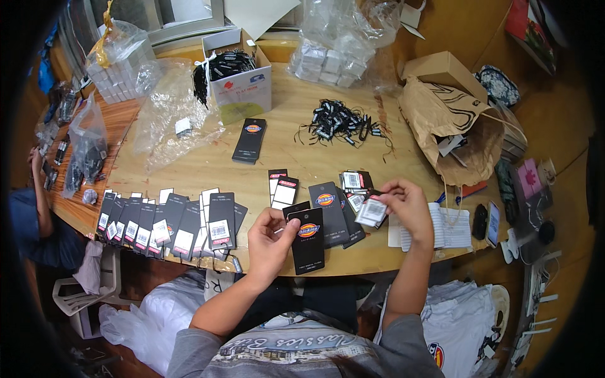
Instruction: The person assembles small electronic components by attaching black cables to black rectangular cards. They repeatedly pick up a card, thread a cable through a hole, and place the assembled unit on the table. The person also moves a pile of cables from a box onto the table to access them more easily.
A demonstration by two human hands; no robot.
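Note:
My left hand (268, 244) is closed on a couple of black hang tags (309, 251), held upright at the table's front edge, thumb across the front one. Pinched in my right hand (408, 205) is a white barcode tag (370, 213), tilted over a small pile of black and white tags (357, 180). Between the hands lie larger black hang tags (328, 214), partly overlapping. Just beyond my left hand are white-faced tags with red ends (285, 192). A long overlapping row of tags with barcode stickers (184, 239) runs along the front edge to the left.
A tangled heap of black strings (343, 121) lies mid-table, near a black tag stack (249, 140). Behind stand a box of strings (242, 97) and bagged white bundles (331, 63). A brown paper bag (450, 120) and notebook (450, 225) sit right. Another person's arm (39, 189) shows far left.

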